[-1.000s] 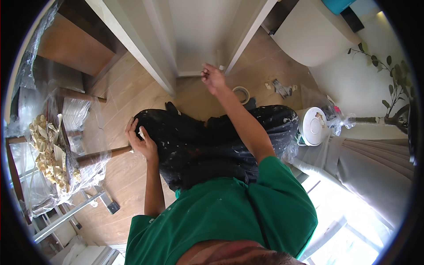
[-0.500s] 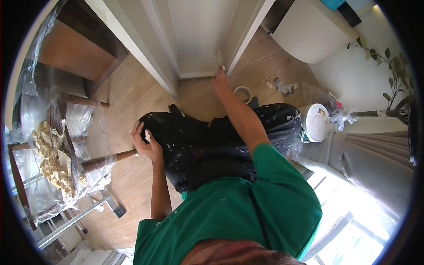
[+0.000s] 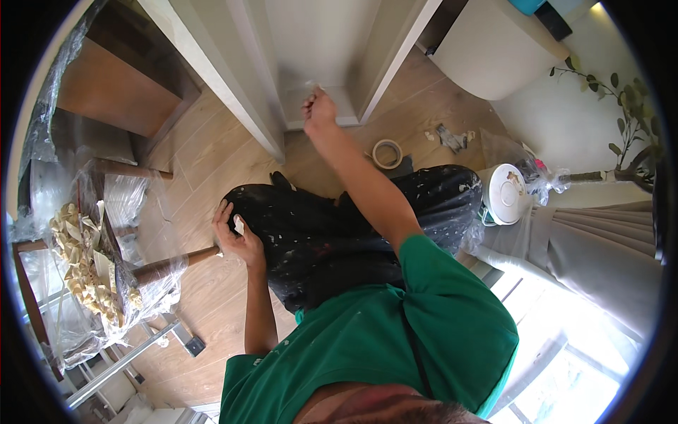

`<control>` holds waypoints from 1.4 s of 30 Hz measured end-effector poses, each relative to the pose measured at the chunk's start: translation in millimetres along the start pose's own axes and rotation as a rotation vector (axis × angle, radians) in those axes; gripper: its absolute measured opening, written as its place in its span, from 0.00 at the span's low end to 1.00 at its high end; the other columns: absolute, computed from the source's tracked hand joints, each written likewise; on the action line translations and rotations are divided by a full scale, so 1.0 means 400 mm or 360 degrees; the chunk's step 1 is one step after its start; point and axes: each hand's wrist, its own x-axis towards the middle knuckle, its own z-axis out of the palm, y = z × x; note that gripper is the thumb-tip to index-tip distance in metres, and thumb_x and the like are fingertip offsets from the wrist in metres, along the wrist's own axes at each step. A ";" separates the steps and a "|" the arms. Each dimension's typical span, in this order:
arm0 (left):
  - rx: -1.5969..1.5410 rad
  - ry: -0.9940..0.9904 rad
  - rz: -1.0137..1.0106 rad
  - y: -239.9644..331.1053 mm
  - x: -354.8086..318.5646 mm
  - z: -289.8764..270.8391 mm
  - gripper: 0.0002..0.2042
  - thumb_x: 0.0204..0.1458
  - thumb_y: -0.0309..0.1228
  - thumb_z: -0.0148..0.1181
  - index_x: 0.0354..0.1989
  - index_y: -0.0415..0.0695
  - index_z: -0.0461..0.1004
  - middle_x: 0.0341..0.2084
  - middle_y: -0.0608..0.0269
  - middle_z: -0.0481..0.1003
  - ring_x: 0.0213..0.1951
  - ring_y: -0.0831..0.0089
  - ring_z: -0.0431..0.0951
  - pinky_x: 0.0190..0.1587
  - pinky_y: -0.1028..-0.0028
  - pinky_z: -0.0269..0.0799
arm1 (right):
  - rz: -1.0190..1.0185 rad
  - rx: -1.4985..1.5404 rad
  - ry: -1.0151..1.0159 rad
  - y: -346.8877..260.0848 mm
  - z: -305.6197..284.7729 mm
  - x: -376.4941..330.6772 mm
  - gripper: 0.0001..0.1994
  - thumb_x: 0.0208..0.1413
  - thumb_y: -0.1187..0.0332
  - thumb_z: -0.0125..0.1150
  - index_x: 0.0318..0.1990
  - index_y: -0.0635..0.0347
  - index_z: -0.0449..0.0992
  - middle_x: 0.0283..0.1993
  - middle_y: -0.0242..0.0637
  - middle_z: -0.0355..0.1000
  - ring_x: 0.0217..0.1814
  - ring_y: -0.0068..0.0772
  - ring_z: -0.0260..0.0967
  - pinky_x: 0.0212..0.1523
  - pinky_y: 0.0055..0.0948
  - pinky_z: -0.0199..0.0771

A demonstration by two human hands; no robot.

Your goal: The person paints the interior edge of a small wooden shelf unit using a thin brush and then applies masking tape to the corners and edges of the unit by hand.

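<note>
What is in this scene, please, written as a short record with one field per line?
Left hand: against the left knee, something small and white at its thumb
Right hand: at the pale recess, hold unclear
Clothing: green shirt, light-spotted black trousers
Floor: tape roll
Right side: white-lidded bucket
Left side: wooden furniture under clear plastic, crumpled beige paper or tape

Bucket [image 3: 504, 201] (beside knee [image 3: 460, 185]) right of tape [image 3: 387, 167]
</note>
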 end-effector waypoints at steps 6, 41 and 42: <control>-0.0095 -0.0004 0.0067 0.062 0.024 -0.012 0.18 0.60 0.28 0.58 0.56 0.32 0.71 0.58 0.44 0.71 0.60 0.52 0.71 0.64 0.59 0.63 | -0.0287 -0.0736 -0.0790 -0.069 -0.109 -0.435 0.07 0.69 0.64 0.56 0.39 0.54 0.72 0.26 0.25 0.67 0.25 0.18 0.62 0.27 0.20 0.60; -0.1694 -0.1757 -0.1421 0.305 -0.007 0.085 0.47 0.55 0.35 0.65 0.77 0.43 0.38 0.50 0.54 0.72 0.55 0.64 0.73 0.60 0.62 0.67 | -0.0796 -0.1828 -0.1120 -0.257 -0.369 -0.681 0.11 0.57 0.78 0.66 0.48 0.64 0.79 0.46 0.40 0.77 0.43 0.32 0.78 0.42 0.26 0.77; -0.1905 -0.1630 -0.1564 0.296 -0.012 0.085 0.46 0.57 0.36 0.63 0.77 0.44 0.38 0.53 0.53 0.72 0.58 0.62 0.73 0.62 0.60 0.66 | -0.0850 -0.1900 -0.1096 -0.257 -0.353 -0.697 0.12 0.57 0.78 0.66 0.49 0.64 0.79 0.47 0.39 0.77 0.44 0.30 0.78 0.44 0.26 0.77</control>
